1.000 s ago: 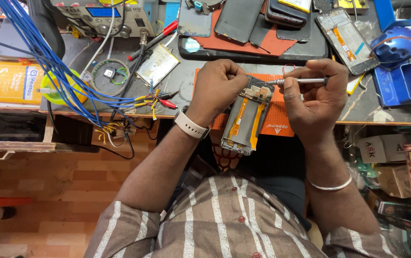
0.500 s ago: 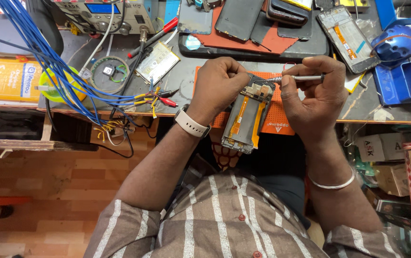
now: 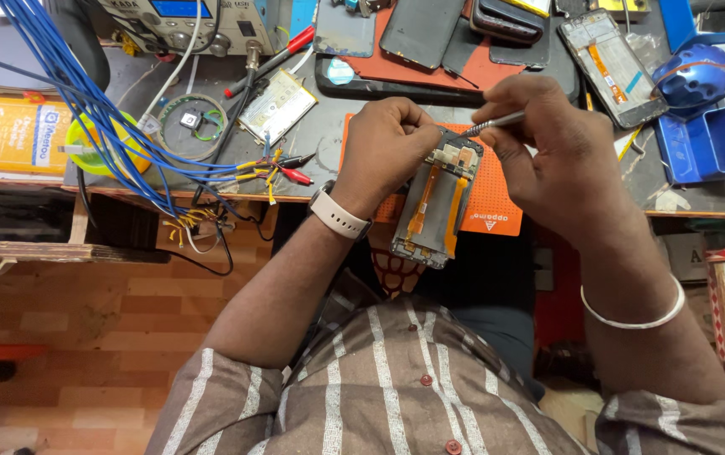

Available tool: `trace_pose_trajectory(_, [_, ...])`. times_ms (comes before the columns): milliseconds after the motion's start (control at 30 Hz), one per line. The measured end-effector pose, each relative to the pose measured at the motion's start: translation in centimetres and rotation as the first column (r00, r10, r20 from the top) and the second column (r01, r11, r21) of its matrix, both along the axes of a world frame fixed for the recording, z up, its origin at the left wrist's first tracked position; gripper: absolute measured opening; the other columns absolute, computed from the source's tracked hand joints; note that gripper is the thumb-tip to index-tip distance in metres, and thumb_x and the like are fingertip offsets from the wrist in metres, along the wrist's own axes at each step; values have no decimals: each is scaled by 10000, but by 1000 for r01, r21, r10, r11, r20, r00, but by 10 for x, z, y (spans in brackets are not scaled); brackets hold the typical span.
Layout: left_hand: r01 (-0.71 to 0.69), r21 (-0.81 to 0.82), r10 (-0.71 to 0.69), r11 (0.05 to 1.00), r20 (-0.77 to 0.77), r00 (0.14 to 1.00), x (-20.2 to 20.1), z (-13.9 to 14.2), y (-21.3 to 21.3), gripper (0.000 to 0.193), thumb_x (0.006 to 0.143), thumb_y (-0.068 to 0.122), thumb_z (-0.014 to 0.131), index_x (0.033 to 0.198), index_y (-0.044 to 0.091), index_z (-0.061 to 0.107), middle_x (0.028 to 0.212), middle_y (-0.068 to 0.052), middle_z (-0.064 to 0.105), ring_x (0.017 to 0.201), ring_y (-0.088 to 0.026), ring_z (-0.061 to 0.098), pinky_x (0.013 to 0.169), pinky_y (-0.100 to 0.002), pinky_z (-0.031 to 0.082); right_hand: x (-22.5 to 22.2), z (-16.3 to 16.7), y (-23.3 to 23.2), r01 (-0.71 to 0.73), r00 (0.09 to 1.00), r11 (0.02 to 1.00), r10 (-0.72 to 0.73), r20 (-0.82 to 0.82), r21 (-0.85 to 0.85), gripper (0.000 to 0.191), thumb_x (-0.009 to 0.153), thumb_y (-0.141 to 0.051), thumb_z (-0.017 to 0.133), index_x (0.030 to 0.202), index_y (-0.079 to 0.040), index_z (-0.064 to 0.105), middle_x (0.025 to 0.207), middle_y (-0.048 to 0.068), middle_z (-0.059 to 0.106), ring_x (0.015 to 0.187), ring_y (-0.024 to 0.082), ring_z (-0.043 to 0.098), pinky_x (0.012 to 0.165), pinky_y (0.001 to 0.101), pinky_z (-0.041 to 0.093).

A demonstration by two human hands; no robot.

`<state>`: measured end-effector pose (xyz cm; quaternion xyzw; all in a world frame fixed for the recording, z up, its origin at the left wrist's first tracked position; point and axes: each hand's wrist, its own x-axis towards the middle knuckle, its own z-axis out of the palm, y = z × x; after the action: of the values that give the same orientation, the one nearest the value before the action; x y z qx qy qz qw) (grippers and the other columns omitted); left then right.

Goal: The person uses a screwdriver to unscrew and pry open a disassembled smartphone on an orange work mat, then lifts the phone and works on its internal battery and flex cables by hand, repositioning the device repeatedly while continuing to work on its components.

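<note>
Opened grey phone frame with orange flex ribbons (image 3: 435,202) is the one thing I work on and my landmark here: I hold it off the table, its top end tilted over the near edge of the orange perforated rubber work mat (image 3: 484,198), so the exposed board faces me and anything that drops should land on the mat.

From largest to smallest around the phone frame: the dark worn table (image 3: 337,135) lies beyond and beneath it. Up and far left of the frame, one thick bundle of blue wires (image 3: 84,101) sweeps down off the table edge, kept to the side, clear of my hands. Far left sits one flat orange-yellow box (image 3: 8,135). Right of the frame stands one blue plastic compartment tray (image 3: 712,143), near for small parts. Beyond the frame I count about four other dark phone bodies and panels; the pile overlaps, so I cannot be sure. One silvery flat battery pack (image 3: 278,105) lies up-left of the frame.

My left hand (image 3: 387,139) has its fingers curled and pressed on the frame's top left corner, steadying it. My right hand (image 3: 548,147) pinches one thin metal tool (image 3: 493,125) between thumb and fingers, its tip at the frame's top edge.
</note>
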<state>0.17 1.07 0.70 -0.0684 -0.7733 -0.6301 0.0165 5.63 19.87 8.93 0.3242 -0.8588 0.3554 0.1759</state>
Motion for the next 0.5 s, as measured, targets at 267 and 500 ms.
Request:
trace_pose_trajectory(267, [5,-3,-5,1000,37,999,0,1,0,129,746,149,697,758,24,727,643,-23,715,548,-63,649,529,-223,530,-2,-8,-1,30,999,998,-31,-19,-46,288,995,3,701,1202,35,504,1065,183,700,982,245,749,798,302,634])
trace_pose_trajectory(500, [53,-32,-53,998,17,998,0,2,-5,132,776,151,705,819,35,751,624,0,697,540,-53,616,533,-216,494,0,-14,4,135,991,991,-135,20,12,358,1025,-15,761,1271,26,504,1042,158,733,966,215,774,748,297,623])
